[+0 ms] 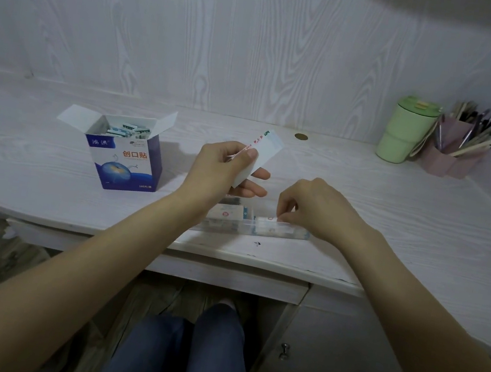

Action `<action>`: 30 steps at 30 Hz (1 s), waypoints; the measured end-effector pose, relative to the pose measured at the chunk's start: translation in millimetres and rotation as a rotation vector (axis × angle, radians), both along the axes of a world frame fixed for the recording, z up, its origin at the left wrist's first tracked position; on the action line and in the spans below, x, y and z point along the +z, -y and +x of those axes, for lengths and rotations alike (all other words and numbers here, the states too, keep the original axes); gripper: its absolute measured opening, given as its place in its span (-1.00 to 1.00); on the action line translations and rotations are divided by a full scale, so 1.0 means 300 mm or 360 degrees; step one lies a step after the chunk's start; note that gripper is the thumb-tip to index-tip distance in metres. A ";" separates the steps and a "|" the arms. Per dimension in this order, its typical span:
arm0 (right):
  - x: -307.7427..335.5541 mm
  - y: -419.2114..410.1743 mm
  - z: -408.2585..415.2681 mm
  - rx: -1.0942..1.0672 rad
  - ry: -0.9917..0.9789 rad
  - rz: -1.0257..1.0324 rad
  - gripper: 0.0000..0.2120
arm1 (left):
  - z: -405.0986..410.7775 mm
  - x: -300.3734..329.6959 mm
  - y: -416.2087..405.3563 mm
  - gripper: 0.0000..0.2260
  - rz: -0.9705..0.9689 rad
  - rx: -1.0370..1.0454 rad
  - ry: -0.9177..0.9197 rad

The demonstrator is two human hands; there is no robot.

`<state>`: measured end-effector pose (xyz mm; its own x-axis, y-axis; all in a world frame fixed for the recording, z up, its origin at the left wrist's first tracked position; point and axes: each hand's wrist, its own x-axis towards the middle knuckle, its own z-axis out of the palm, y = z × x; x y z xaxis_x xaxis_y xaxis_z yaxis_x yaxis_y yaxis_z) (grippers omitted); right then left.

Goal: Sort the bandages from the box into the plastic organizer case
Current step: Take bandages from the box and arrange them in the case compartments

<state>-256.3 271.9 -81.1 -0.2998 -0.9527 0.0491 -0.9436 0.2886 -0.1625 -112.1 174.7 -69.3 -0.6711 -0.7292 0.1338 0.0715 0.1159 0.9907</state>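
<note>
Dim, cool, even light; soft shadows, slight overall blur, and wide-angle bending at the edges.

box (128, 155) on desk (54, 143), to your left | organizer case (251, 223) at desk's near edge, before you | your hands above it | cup (403, 132) and pen holder (454, 152) far right, by wall

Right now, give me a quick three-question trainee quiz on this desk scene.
1. True or false: the box is open.
2. Which hand holds the stack of bandages: A left, B right?
3. Fill in: the right hand has its fingers at the ____.

Key:
1. True; flaps are up, bandages show inside.
2. A; the left hand grips it.
3. Organizer case, at its right end; whether it pinches a bandage is unclear.
</note>
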 end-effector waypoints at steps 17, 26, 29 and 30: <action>0.017 0.021 0.018 0.0003 -0.0126 0.0087 -0.95 | 0.012 0.008 0.000 -0.85 -0.0076 -0.0012 0.0044; 0.004 0.030 0.018 0.0073 0.0060 0.0035 -0.94 | 0.024 0.011 0.008 -0.84 -0.0107 -0.0012 0.0069; 0.009 0.030 0.010 0.0065 0.0129 0.0044 -0.97 | 0.028 0.013 0.010 -0.84 -0.0096 -0.0018 0.0084; 0.016 0.025 0.008 0.0062 0.0212 0.0015 -0.97 | 0.030 0.014 0.011 -0.84 -0.0093 -0.0024 0.0091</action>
